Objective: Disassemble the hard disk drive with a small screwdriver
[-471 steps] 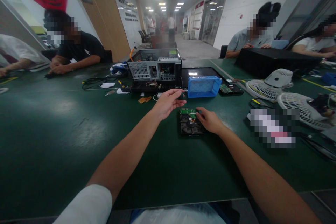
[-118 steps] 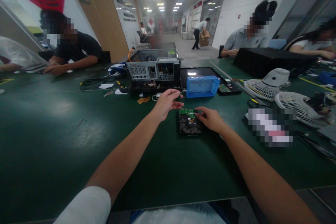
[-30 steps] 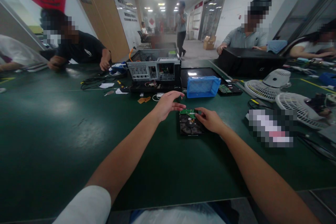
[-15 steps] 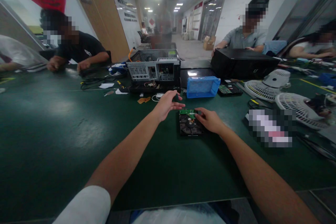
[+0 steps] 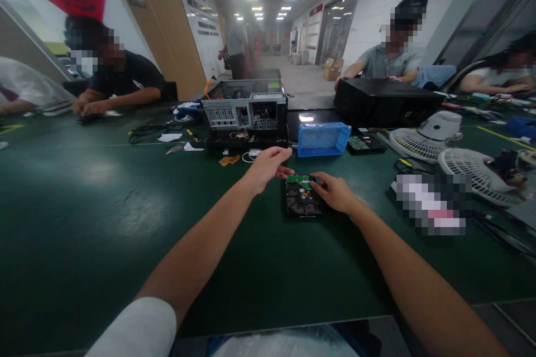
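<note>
A hard drive [image 5: 305,202] lies on the green table with its green circuit board facing up at the far end. My right hand [image 5: 333,191] rests at its right side, thumb and fingertips on the board's edge, fingers bent around that corner. Just beyond the drive's far left corner is my left hand [image 5: 268,170], palm turned inward, thumb side up and fingers apart, with nothing visible in it. Behind the hands stand an opened computer case [image 5: 245,114] and a blue plastic bin [image 5: 323,140] lying on its side.
Another drive [image 5: 366,144] lies right of the bin. White fan parts [image 5: 414,142] and cables are at the right. A black case [image 5: 387,100] stands at the back right, with a person behind it. Other people sit around the green table [image 5: 104,223].
The fingers of my left hand have shifted slightly, with the index finger extended further right. My right hand has stayed at the drive. The person at the left has brought their hands together.
</note>
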A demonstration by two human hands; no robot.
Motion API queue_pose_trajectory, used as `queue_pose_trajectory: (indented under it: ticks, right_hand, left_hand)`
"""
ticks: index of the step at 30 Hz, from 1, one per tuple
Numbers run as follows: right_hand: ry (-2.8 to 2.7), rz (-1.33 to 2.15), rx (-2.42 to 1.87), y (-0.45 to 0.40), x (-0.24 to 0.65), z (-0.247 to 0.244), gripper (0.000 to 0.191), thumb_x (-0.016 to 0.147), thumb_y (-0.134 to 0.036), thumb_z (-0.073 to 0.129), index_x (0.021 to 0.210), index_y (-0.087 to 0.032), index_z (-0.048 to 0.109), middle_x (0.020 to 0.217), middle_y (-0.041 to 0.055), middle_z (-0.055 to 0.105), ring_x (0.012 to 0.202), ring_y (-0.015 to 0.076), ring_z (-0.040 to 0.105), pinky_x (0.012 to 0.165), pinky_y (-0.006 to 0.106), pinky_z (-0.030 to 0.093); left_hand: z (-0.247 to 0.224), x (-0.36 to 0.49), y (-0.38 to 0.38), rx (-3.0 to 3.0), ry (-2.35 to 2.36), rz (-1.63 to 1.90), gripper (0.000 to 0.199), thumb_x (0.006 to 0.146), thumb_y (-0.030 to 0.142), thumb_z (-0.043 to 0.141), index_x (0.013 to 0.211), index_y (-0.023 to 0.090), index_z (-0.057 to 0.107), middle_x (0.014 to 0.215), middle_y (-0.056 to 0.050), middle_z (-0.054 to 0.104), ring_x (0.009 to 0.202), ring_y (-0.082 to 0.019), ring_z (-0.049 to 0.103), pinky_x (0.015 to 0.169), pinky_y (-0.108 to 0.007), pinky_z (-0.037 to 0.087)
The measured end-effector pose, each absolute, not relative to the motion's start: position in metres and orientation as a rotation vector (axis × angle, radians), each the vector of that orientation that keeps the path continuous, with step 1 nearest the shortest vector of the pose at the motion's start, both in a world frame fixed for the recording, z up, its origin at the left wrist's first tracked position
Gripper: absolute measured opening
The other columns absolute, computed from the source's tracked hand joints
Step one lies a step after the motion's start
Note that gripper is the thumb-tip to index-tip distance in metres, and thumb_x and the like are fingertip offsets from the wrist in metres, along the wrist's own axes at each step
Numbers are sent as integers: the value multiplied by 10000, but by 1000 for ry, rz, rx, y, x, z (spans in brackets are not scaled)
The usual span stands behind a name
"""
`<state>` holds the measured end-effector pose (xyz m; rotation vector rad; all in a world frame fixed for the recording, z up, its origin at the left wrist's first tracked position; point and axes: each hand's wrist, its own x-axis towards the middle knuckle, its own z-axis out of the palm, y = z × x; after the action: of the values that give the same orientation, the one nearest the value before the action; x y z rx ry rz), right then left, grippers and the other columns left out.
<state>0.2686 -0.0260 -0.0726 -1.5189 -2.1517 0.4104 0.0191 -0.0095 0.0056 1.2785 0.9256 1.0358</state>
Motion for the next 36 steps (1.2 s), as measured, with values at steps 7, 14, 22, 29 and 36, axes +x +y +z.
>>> queue_pose_trajectory:
  ticks: [7,14,22,29,36]
  right_hand:
    - [-2135,428,-1531,-26,269,-73,414,968,-451,529,1309,-236,620,855,34,726,722,173,656,641,256,459]
    - [-2143,420,-1514,-26,268,-72,410,969,-443,523,1300,-225,624,818,30,716,715,177,652,639,261,456]
    - [-2141,418,-1529,-26,268,-72,406,966,-443,530,1301,-234,626,843,36,727,718,178,656,646,260,466]
    - [-2143,404,-1533,-26,267,-72,386,971,-423,528,1292,-230,625,840,32,730,717,176,659,644,259,456]
    - [-2140,421,-1542,-26,268,-71,393,973,-430,525,1304,-241,623,842,30,734,736,181,666,664,267,462]
  left_hand:
    - [7,20,-10,1228,931,1094,347,876,434,729,1004,144,589,1101,-126,681,731,-181,745,586,-264,583]
    - [11,21,-13,1233,906,1053,259,902,367,708,976,129,637,1043,-114,700,748,-190,751,603,-260,580]
    - [12,19,-13,1237,902,1053,209,907,306,665,1022,139,713,1109,-121,701,703,-155,732,557,-226,538]
    - [12,20,-14,1191,895,1056,225,909,328,661,1038,152,607,1091,-126,697,673,-183,734,549,-265,554]
    - [10,19,-13,1172,875,1067,228,928,360,645,1006,157,577,1151,-143,693,716,-178,740,597,-273,575]
